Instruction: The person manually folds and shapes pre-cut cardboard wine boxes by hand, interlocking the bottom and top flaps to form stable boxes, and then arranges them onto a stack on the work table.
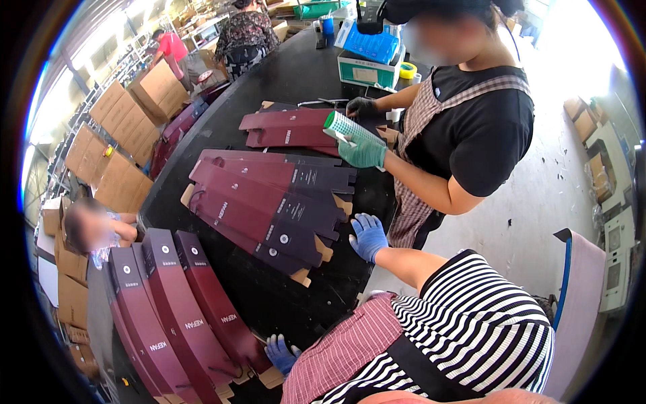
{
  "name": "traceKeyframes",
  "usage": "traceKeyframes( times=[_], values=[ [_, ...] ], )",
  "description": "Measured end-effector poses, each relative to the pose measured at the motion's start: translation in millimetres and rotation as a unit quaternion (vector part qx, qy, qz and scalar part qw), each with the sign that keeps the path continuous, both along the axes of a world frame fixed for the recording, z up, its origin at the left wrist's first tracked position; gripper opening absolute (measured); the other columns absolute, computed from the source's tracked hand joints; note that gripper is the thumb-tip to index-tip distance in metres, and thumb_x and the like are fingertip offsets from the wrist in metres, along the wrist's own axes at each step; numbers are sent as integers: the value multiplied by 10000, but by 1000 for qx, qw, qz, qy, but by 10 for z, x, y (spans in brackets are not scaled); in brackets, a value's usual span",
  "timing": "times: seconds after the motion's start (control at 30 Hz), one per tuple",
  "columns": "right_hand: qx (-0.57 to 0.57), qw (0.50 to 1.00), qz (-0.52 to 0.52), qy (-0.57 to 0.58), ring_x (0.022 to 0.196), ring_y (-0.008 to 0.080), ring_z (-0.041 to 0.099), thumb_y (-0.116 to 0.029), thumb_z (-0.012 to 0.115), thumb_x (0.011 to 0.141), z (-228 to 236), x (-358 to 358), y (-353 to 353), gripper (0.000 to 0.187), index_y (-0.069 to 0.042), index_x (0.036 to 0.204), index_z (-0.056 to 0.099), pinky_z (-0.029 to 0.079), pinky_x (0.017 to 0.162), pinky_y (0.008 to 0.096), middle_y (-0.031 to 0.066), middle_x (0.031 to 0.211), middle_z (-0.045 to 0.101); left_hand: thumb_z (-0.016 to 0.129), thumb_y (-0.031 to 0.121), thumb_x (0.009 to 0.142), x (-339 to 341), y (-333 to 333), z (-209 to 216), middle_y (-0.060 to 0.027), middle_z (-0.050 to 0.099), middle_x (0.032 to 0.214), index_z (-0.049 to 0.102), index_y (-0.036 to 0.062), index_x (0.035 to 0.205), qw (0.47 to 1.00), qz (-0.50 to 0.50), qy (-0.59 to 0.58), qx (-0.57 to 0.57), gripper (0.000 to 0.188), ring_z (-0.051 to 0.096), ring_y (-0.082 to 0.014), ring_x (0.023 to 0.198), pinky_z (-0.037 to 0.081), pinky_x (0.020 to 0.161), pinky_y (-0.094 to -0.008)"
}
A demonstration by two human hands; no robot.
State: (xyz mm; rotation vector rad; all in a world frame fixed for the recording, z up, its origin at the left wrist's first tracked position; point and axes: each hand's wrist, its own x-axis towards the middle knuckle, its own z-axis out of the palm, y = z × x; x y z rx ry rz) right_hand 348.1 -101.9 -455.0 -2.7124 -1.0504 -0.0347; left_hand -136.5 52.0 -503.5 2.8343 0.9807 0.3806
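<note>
My right hand (368, 237), in a blue glove, lies with fingers spread at the table's edge, holding nothing. Beside its fingertips are the dark tabbed ends of flat maroon cartons (245, 205), fanned in an overlapping stack. My left hand (281, 353), also blue-gloved, is low at the near edge of the table (269, 303). Its fingers are apart and nothing shows in them. Just left of it are the lower ends of long, folded maroon boxes (192, 303), lined up side by side. Dark cord loops show near their lower ends.
A co-worker (471, 128) across from me holds a green-and-white cylinder (346, 128) in a green glove over more flat maroon cartons (286, 128). Behind are a green box (367, 71) and yellow tape (408, 70). At left a person (97, 229) sits near brown cartons (121, 192).
</note>
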Motion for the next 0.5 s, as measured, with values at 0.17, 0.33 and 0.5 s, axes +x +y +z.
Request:
traceKeyframes(
  times=[0.17,0.33,0.5],
  values=[
    [9,1000,3,11,1504,312,345,-413,521,997,2,12,20,587,-59,1464,537,215,1256,487,138,1578,446,651,314,823,-41,27,-80,-177,509,1484,550,71,1398,1000,-5,-13,15,632,421,-387,1444,255,1226,-600],
    [16,1000,-2,-11,1491,308,366,-421,549,984,25,25,3,592,-62,1456,544,231,1249,483,130,1557,468,606,387,868,21,71,-175,-177,520,1477,549,81,1404,995,-32,-48,83,620,447,-390,1428,270,1218,-602],
    [0,1000,-3,22,1518,309,325,-419,514,1006,29,14,7,600,-64,1489,513,205,1263,482,135,1586,438,584,419,880,-74,65,-242,-177,525,1474,549,83,1404,998,-7,-23,50,623,449,-394,1428,279,1206,-607]
  ],
)
